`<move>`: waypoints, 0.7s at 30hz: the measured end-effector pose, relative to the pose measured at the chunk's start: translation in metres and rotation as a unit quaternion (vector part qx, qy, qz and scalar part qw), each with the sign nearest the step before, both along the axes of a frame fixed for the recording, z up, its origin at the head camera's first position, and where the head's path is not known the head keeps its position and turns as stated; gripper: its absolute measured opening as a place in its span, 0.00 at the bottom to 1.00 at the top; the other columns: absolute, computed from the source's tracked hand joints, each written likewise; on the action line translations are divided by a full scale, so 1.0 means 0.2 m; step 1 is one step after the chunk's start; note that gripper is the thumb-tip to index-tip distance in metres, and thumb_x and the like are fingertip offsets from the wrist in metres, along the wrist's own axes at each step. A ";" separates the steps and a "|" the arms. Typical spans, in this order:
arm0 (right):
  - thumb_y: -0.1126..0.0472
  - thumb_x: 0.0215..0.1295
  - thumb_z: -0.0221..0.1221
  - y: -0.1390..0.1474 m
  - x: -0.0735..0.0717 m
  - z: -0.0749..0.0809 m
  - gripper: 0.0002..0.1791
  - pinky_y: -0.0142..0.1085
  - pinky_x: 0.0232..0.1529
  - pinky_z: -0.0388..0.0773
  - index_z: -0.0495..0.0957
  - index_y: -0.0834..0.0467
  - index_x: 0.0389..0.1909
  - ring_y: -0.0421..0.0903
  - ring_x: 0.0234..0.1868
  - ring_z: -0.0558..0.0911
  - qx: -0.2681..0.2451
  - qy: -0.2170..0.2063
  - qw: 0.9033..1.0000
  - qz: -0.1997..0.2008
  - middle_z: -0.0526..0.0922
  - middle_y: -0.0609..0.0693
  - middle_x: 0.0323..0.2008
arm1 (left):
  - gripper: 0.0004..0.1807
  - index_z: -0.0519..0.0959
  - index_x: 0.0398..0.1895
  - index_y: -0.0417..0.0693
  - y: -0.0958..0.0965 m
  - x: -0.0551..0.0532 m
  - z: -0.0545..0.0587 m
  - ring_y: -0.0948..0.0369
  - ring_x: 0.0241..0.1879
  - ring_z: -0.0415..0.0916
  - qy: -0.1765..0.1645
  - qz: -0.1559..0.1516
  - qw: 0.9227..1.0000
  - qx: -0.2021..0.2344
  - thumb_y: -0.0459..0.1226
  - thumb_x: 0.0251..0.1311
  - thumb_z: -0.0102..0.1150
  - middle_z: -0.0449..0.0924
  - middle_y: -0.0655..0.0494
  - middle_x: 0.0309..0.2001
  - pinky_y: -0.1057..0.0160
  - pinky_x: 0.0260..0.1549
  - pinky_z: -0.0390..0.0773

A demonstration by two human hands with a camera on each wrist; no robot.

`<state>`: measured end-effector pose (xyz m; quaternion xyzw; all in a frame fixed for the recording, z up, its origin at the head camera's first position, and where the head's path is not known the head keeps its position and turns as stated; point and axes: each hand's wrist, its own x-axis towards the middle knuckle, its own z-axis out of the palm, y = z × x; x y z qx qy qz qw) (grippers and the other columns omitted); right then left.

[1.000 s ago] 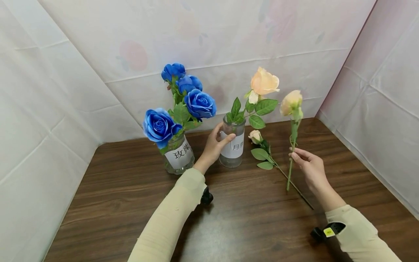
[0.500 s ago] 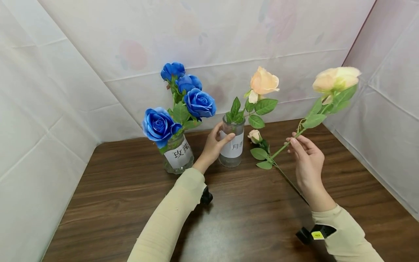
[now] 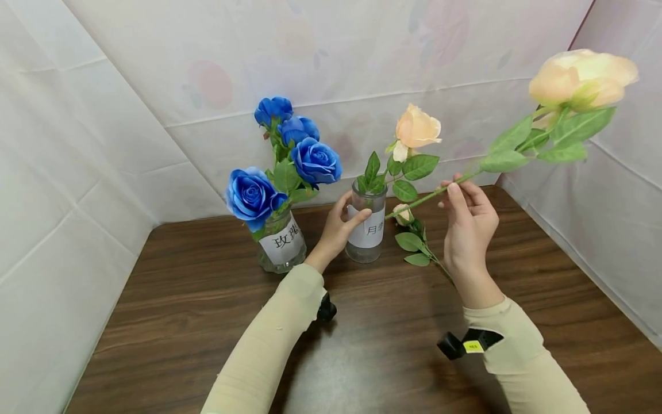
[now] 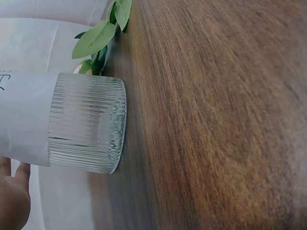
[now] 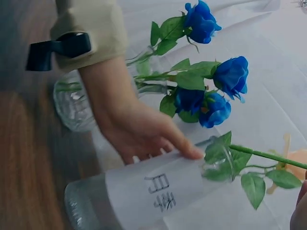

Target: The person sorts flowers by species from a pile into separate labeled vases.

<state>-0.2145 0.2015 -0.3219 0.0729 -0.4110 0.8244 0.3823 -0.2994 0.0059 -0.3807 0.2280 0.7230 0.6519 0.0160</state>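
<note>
My left hand [image 3: 336, 233] grips a clear glass jar [image 3: 365, 254] with a white paper label, its thumb across the front. A peach rose [image 3: 416, 127] with green leaves stands in this jar. My right hand [image 3: 472, 241] pinches the green stem of another peach rose [image 3: 581, 80], its bloom tilted up to the right. In the right wrist view the tip of this stem [image 5: 261, 154] appears close to the jar's mouth; whether it touches, I cannot tell. The ribbed lower part of the jar fills the left wrist view, upright on the table.
Left of the left hand stands a second labelled glass jar [image 3: 281, 247] with several blue roses [image 3: 315, 161]. A small peach rosebud [image 3: 403, 215] on a leafy stem lies on the wooden table [image 3: 362, 345], right of the held jar. White cloth [image 3: 155, 144] hangs behind.
The right hand has moved up and left with the peach rose, tilting it from upright to slanted, stem end toward the jar. The left hand stays on the jar.
</note>
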 end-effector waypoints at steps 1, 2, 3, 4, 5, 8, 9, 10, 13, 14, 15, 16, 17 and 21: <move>0.72 0.64 0.63 -0.01 -0.01 0.01 0.06 0.30 0.31 0.78 0.79 0.72 0.39 0.46 0.36 0.83 0.000 0.004 1.000 -0.004 0.84 0.58 0.36 | 0.35 0.58 0.75 0.38 0.00 0.00 0.00 0.48 0.72 0.56 0.000 0.002 1.000 -0.002 0.37 0.69 0.58 0.64 0.41 0.70 0.47 0.68 0.60; 0.72 0.64 0.63 -0.03 -0.03 0.03 0.07 0.30 0.32 0.78 0.78 0.73 0.39 0.46 0.36 0.83 0.000 0.008 1.000 -0.008 0.84 0.58 0.36 | 0.35 0.58 0.75 0.38 0.00 0.01 0.01 0.48 0.72 0.56 0.000 0.003 1.000 -0.004 0.37 0.69 0.58 0.64 0.41 0.70 0.47 0.68 0.60; 0.71 0.64 0.63 -0.04 -0.04 0.04 0.08 0.30 0.32 0.77 0.78 0.73 0.40 0.46 0.36 0.82 0.001 0.010 1.000 -0.012 0.84 0.58 0.36 | 0.35 0.58 0.75 0.39 0.00 0.01 0.01 0.48 0.71 0.56 0.000 0.005 1.000 -0.006 0.37 0.69 0.58 0.64 0.41 0.70 0.48 0.68 0.61; 0.71 0.64 0.63 -0.05 -0.05 0.05 0.09 0.31 0.32 0.77 0.78 0.74 0.41 0.47 0.36 0.82 0.003 0.013 1.000 -0.016 0.84 0.58 0.36 | 0.35 0.58 0.75 0.39 0.00 0.01 0.01 0.48 0.71 0.57 0.001 0.006 1.000 -0.007 0.37 0.69 0.58 0.64 0.41 0.70 0.48 0.68 0.61; 0.71 0.64 0.63 -0.06 -0.07 0.06 0.09 0.31 0.32 0.77 0.78 0.74 0.41 0.47 0.36 0.82 0.005 0.015 1.000 -0.019 0.84 0.59 0.36 | 0.35 0.58 0.75 0.39 0.00 0.01 0.01 0.48 0.71 0.57 0.001 0.007 1.000 -0.009 0.38 0.69 0.58 0.64 0.41 0.70 0.48 0.68 0.61; 0.71 0.65 0.63 -0.10 -0.11 0.08 0.08 0.32 0.33 0.77 0.79 0.72 0.42 0.47 0.36 0.82 0.023 0.016 0.999 -0.036 0.85 0.57 0.36 | 0.35 0.58 0.75 0.40 0.00 0.01 0.02 0.49 0.71 0.58 0.001 0.005 1.000 -0.015 0.39 0.69 0.58 0.64 0.42 0.70 0.49 0.67 0.62; 0.70 0.65 0.63 -0.11 -0.12 0.08 0.07 0.32 0.33 0.77 0.80 0.71 0.41 0.46 0.36 0.82 0.031 0.014 0.998 -0.043 0.85 0.57 0.37 | 0.35 0.58 0.75 0.40 0.00 0.01 0.01 0.49 0.71 0.58 0.002 0.004 1.000 -0.016 0.39 0.69 0.58 0.64 0.42 0.70 0.50 0.67 0.62; 0.70 0.65 0.63 -0.12 -0.14 0.08 0.08 0.33 0.34 0.78 0.81 0.70 0.42 0.46 0.36 0.82 0.044 0.012 0.998 -0.051 0.85 0.56 0.37 | 0.35 0.58 0.75 0.40 0.00 0.01 0.01 0.49 0.71 0.57 0.002 0.003 1.000 -0.017 0.39 0.69 0.58 0.64 0.42 0.70 0.50 0.67 0.62; 0.69 0.66 0.63 -0.14 -0.18 0.07 0.07 0.33 0.35 0.78 0.82 0.68 0.41 0.46 0.36 0.82 0.065 0.005 0.996 -0.066 0.86 0.55 0.37 | 0.35 0.58 0.75 0.40 0.00 0.00 0.00 0.49 0.71 0.57 0.005 0.004 1.000 -0.015 0.39 0.69 0.58 0.64 0.43 0.70 0.49 0.67 0.62; 0.69 0.66 0.63 -0.15 -0.19 0.06 0.07 0.33 0.35 0.78 0.82 0.68 0.41 0.45 0.36 0.82 0.074 0.001 0.995 -0.069 0.86 0.54 0.37 | 0.35 0.58 0.75 0.40 0.00 -0.01 -0.01 0.50 0.71 0.57 0.005 0.003 1.000 -0.012 0.39 0.69 0.58 0.64 0.43 0.70 0.49 0.68 0.61; 0.69 0.66 0.63 -0.16 -0.20 0.05 0.07 0.33 0.35 0.78 0.82 0.68 0.41 0.45 0.36 0.81 0.078 -0.003 0.994 -0.070 0.86 0.54 0.37 | 0.35 0.58 0.75 0.41 0.00 -0.02 -0.03 0.50 0.71 0.56 0.005 0.003 1.000 -0.009 0.39 0.69 0.58 0.64 0.43 0.70 0.49 0.68 0.61; 0.69 0.66 0.63 -0.17 -0.21 0.04 0.07 0.33 0.35 0.78 0.82 0.68 0.41 0.45 0.36 0.82 0.081 -0.007 0.994 -0.070 0.86 0.53 0.36 | 0.35 0.58 0.75 0.42 0.01 -0.04 -0.05 0.50 0.71 0.57 0.006 0.003 1.000 -0.006 0.40 0.69 0.59 0.64 0.43 0.70 0.49 0.68 0.61; 0.69 0.66 0.63 -0.18 -0.21 0.03 0.07 0.33 0.35 0.78 0.82 0.69 0.41 0.45 0.36 0.82 0.081 -0.012 0.994 -0.067 0.86 0.53 0.36 | 0.35 0.58 0.75 0.43 0.01 -0.05 -0.07 0.51 0.71 0.57 0.006 0.004 1.000 -0.003 0.40 0.69 0.59 0.65 0.44 0.69 0.49 0.68 0.61; 0.69 0.65 0.64 -0.21 -0.22 -0.02 0.06 0.34 0.36 0.78 0.82 0.68 0.40 0.44 0.37 0.82 0.093 -0.035 0.993 -0.065 0.85 0.51 0.36 | 0.35 0.60 0.75 0.47 0.03 -0.11 -0.14 0.54 0.67 0.61 0.012 0.013 1.000 0.005 0.42 0.68 0.60 0.68 0.48 0.67 0.51 0.66 0.64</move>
